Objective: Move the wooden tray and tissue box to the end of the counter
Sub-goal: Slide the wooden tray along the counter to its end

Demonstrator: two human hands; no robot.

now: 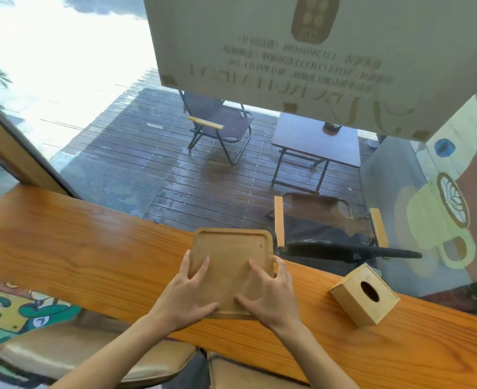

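A square wooden tray with a raised rim lies on the orange wooden counter, in the middle of the view. My left hand grips its near left edge, thumb along the front rim and fingers spread on the tray's surface. My right hand holds the near right edge the same way, one finger hooked over the right rim. The tray's far edge reaches the counter's window side. A light wooden tissue box with an oval hole on top stands on the counter to the right, apart from the tray.
The counter runs along a large window. To the left the counter stretches far. Padded stools stand under its near edge. Outside are a deck, folding chairs and a small table.
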